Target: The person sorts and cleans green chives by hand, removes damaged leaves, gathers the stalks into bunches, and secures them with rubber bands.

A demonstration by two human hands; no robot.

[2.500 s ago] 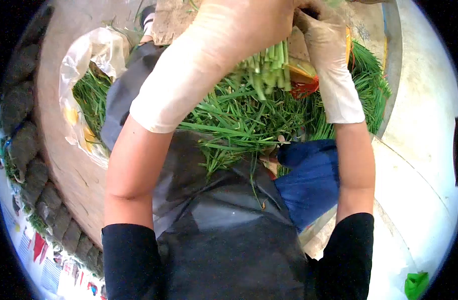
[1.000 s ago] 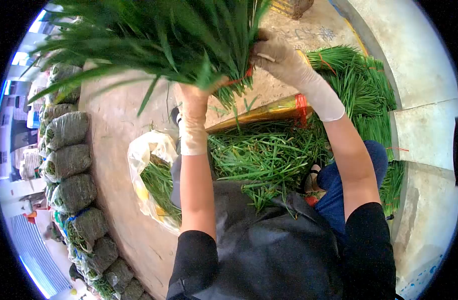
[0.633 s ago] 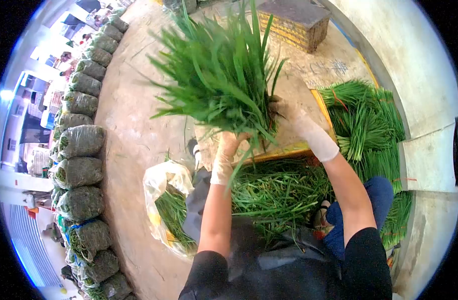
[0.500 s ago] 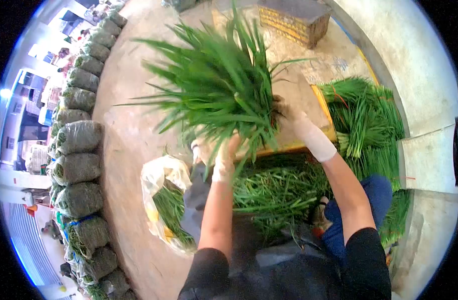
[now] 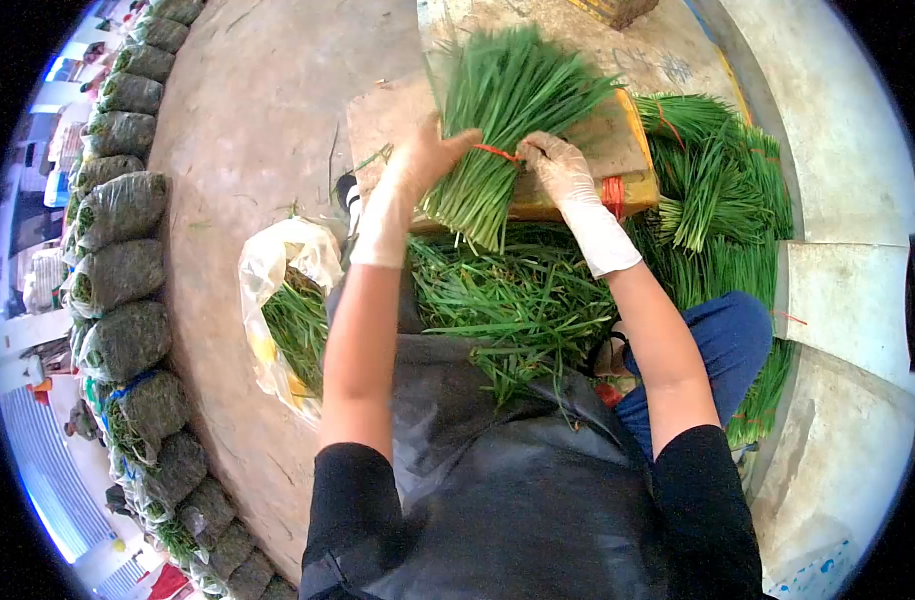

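Note:
A bundle of long green garlic chives [image 5: 503,110] lies on a low board-topped stand [image 5: 383,115], leaves pointing away and pale cut stems toward me. Around its middle runs a thin red tie [image 5: 496,152]. My left hand [image 5: 425,165], in a pale thin glove, grips the bundle's left side; its thumb reaches over near the tie, the other fingers mostly hidden. On the right side, my gloved right hand [image 5: 560,172] is closed, fingertips pinching the tie's end. Several spare red ties [image 5: 614,195] hang at the stand's front edge.
Loose chive leaves [image 5: 513,300] heap below the stand, before my dark apron [image 5: 518,470]. Tied chive bundles [image 5: 718,190] are stacked at right. A plastic bag [image 5: 268,270] of leaves stands at left. Beyond it, a row of stuffed sacks [image 5: 125,270] lines the floor.
The chives, held up and blurred before, now lie on the stand with a red tie around them. My right hand moved to the tie; my left hand moved up to the bundle's left side.

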